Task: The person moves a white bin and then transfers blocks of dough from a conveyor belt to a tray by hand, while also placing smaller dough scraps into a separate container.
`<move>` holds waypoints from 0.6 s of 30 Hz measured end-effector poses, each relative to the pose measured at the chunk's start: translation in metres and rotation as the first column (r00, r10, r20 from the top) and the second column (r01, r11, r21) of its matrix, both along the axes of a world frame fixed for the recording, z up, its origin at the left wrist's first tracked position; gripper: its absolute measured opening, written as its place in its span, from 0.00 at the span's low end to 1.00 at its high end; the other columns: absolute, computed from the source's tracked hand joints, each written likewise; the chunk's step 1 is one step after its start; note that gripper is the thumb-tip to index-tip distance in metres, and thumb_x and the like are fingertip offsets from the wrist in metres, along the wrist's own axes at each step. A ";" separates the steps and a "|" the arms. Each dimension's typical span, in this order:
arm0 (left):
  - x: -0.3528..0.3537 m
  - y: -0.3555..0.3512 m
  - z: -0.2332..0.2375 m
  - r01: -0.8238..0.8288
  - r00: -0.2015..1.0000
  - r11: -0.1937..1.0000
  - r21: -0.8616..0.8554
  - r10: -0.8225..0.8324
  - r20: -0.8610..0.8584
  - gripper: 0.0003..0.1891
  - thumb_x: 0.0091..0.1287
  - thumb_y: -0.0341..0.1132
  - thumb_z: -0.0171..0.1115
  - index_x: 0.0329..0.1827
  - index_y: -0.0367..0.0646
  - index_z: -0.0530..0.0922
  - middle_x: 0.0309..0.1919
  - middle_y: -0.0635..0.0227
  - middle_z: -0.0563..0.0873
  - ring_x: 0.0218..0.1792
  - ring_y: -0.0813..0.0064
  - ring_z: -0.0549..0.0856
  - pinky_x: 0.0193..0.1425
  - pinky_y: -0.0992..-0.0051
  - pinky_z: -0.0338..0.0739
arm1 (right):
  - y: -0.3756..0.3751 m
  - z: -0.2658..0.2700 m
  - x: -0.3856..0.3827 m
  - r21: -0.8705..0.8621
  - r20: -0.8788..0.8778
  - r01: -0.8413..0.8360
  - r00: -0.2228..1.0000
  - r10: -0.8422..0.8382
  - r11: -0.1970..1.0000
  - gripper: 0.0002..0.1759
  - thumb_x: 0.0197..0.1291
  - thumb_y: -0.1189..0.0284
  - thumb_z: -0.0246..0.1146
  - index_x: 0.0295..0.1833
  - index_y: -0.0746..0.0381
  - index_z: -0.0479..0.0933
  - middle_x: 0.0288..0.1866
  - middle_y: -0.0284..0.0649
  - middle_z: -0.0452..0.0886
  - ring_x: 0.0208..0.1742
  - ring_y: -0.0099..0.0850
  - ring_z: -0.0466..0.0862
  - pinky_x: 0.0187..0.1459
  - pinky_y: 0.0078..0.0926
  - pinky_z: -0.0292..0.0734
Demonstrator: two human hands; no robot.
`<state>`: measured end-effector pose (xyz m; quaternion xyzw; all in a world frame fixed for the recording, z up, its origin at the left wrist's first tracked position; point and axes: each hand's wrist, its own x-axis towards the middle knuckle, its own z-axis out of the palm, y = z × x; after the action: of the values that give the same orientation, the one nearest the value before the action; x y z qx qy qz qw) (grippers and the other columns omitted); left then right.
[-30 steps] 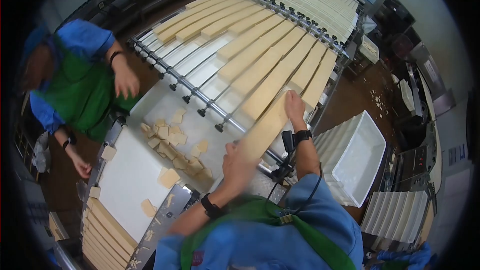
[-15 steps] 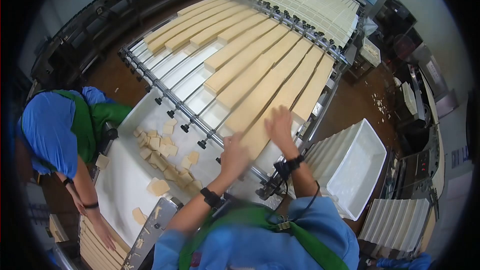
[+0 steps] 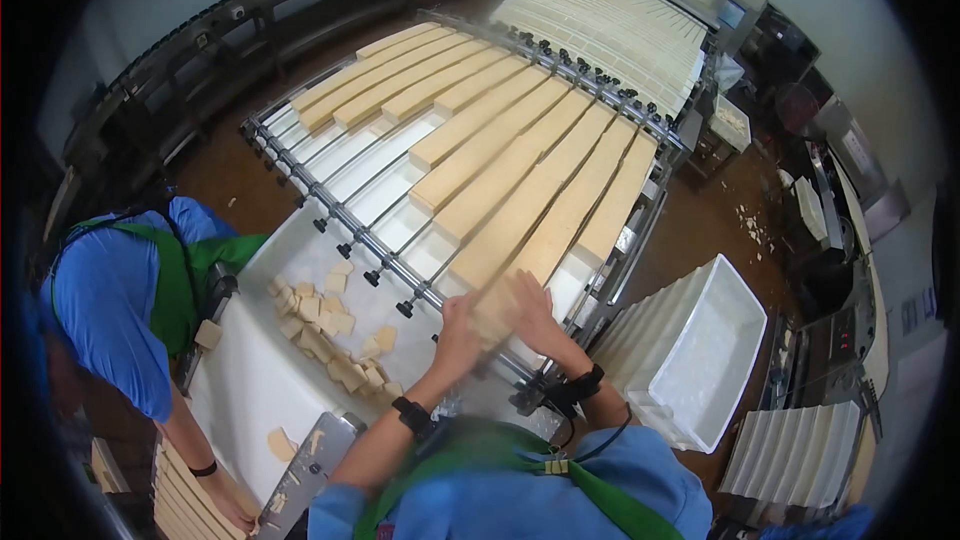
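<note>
Long pale-tan rows [image 3: 525, 165], which look like thin square slices packed together, lie side by side on a slatted conveyor table. The near end of one row [image 3: 493, 318] sits between my two hands, close to the front rail. My left hand [image 3: 458, 342] is closed against its left side at the end. On its right side, my right hand [image 3: 534, 318] presses with fingers blurred by motion. The undersides of both hands are hidden.
A white bin [image 3: 365, 300] with loose tan squares [image 3: 330, 325] stands at front left. There a co-worker's hand [image 3: 232, 505] touches a tray of tan rows [image 3: 185, 505]. Stacked white trays [image 3: 700, 360] stand at right. A metal rail [image 3: 385, 255] with black knobs crosses the table's front.
My hands have drawn closer together at the row's end, the right one moving toward me. The row's end has come nearer to me. The co-worker's hand has moved lower.
</note>
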<state>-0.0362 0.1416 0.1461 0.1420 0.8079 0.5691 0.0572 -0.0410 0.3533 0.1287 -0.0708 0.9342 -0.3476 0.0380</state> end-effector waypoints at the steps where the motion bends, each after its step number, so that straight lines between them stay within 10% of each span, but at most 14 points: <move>1: 0.002 0.000 0.001 -0.005 1.000 1.000 0.004 0.005 0.002 0.37 0.61 0.19 0.50 0.79 0.45 0.66 0.67 0.47 0.66 0.73 0.44 0.71 0.80 0.60 0.66 | -0.006 -0.002 0.004 0.004 0.002 -0.005 1.000 0.005 1.000 0.48 0.68 0.51 0.68 0.86 0.61 0.59 0.89 0.57 0.52 0.91 0.56 0.44 0.82 0.70 0.34; 12: 0.016 -0.026 0.005 -0.038 0.999 0.999 -0.009 0.038 -0.038 0.40 0.60 0.17 0.49 0.81 0.45 0.65 0.68 0.47 0.69 0.72 0.45 0.72 0.81 0.60 0.65 | -0.043 0.009 0.013 0.355 -0.242 0.018 0.968 0.073 0.935 0.43 0.68 0.55 0.67 0.86 0.48 0.61 0.85 0.54 0.58 0.87 0.59 0.52 0.75 0.84 0.41; 18: 0.041 -0.127 -0.020 -0.453 0.880 0.890 -0.056 0.436 -0.186 0.33 0.67 0.22 0.55 0.79 0.39 0.66 0.72 0.46 0.68 0.71 0.41 0.73 0.77 0.55 0.71 | -0.050 -0.003 0.007 0.560 -0.091 -0.072 0.985 0.148 0.826 0.46 0.70 0.56 0.66 0.88 0.50 0.55 0.89 0.53 0.52 0.89 0.58 0.48 0.78 0.83 0.37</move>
<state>0.0050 0.0150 0.1261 -0.0026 0.8477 0.5126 -0.1363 -0.0340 0.3036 0.1256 -0.1331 0.9895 -0.0539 0.0156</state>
